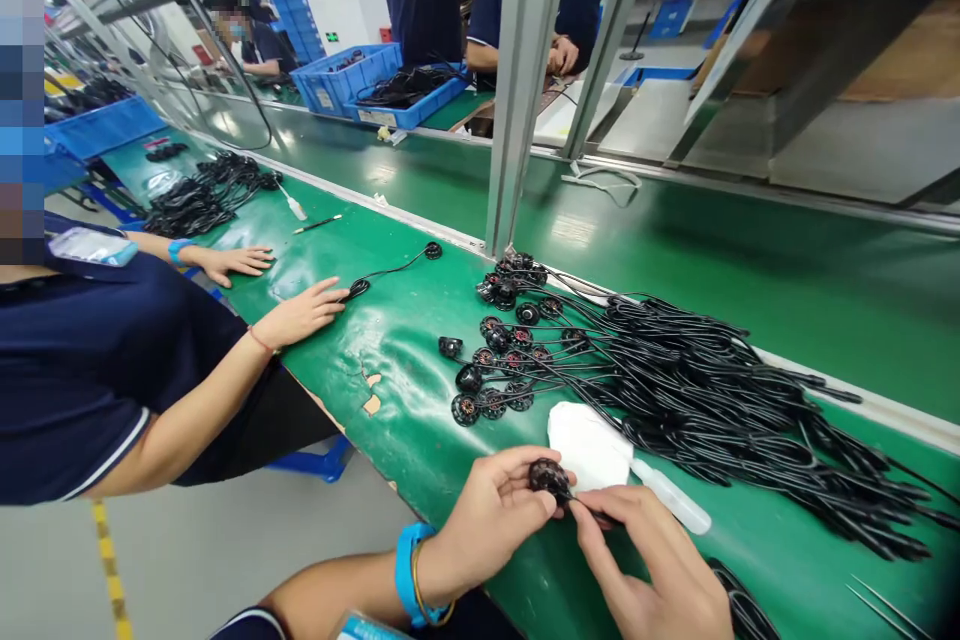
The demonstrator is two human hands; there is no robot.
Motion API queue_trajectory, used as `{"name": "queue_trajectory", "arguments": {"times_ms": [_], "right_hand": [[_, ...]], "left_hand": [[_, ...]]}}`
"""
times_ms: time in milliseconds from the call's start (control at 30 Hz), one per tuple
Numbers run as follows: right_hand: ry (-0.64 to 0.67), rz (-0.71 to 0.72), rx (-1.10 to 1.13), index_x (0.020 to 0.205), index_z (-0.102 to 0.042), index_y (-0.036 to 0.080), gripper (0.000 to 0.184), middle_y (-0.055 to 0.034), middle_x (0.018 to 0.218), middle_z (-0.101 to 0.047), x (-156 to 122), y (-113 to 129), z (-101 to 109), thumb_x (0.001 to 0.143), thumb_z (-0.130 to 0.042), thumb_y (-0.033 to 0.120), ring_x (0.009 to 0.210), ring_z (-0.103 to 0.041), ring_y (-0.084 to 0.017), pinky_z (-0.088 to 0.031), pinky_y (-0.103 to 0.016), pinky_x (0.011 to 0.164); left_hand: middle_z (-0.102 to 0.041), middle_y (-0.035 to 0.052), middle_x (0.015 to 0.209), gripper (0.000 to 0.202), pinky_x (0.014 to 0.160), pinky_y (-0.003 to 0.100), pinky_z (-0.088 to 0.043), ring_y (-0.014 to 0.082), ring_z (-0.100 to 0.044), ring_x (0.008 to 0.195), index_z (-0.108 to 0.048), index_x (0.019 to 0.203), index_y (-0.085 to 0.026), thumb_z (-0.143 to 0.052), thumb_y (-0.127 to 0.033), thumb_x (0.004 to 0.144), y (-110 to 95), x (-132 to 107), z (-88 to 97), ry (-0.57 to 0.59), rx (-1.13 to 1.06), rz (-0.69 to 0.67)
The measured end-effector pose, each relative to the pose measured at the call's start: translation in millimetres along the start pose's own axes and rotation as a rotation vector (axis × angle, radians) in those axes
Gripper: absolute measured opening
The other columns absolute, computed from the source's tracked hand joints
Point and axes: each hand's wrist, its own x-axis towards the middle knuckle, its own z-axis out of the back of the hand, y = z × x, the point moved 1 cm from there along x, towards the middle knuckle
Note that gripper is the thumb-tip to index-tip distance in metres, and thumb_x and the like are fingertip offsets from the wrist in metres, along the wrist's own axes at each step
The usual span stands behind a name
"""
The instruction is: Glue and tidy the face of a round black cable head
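Note:
Near the table's front edge, my left hand (499, 510) holds a small round black part (549, 476) between thumb and fingers. Its black cable runs toward my right hand (652, 560), which pinches it close to the part with thumb and forefinger. Just behind my hands lie a crumpled white cloth or tissue (589, 440) and a translucent white tube or bottle (671, 495). Beyond them rests a large pile of bundled black cables (697, 380), with several similar round parts (517, 335) at their left ends, some showing reddish insides.
A co-worker at left lays a hand (307, 315) by one coiled cable (358, 290). Farther off are another cable heap (202, 195) and a pencil-like stick (319, 223). A metal post (521, 90) stands behind the table. Tweezers (889, 608) lie at lower right.

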Motion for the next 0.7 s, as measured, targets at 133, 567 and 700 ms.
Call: {"name": "queue_trajectory", "arguments": {"times_ms": [133,567,700], "right_hand": [[-0.002,-0.003,-0.004,0.094,-0.063,0.022,0.004,-0.0020,0.084,-0.065,-1,-1,1,0.090,-0.063,0.021,0.077,-0.065,-0.015,-0.052,-0.027,0.071],[-0.019,0.036,-0.033,0.090,-0.063,0.023,0.002,-0.0025,0.081,-0.065,-3,2,1,0.090,-0.063,0.021,0.071,-0.064,-0.014,-0.051,-0.027,0.068],[-0.029,0.060,-0.045,0.089,-0.061,0.023,0.003,-0.0019,0.078,-0.064,-2,5,0,0.091,-0.062,0.021,0.068,-0.063,-0.014,-0.050,-0.027,0.067]], "left_hand": [[-0.076,0.0149,0.106,0.047,0.090,0.040,-0.056,0.0258,-0.071,0.098,-0.069,0.117,-0.013,-0.079,-0.038,0.079,4,1,-0.7,-0.032,0.016,0.001],[-0.076,0.0106,0.095,0.023,0.082,0.030,-0.054,0.0219,-0.070,0.091,-0.071,0.099,-0.013,-0.072,-0.020,0.077,-7,1,-2.8,0.001,0.063,-0.025],[-0.076,0.0085,0.093,0.021,0.086,0.031,-0.052,0.0218,-0.069,0.092,-0.071,0.095,-0.014,-0.065,-0.010,0.075,-7,0,-3.3,-0.006,0.107,-0.051]]}}
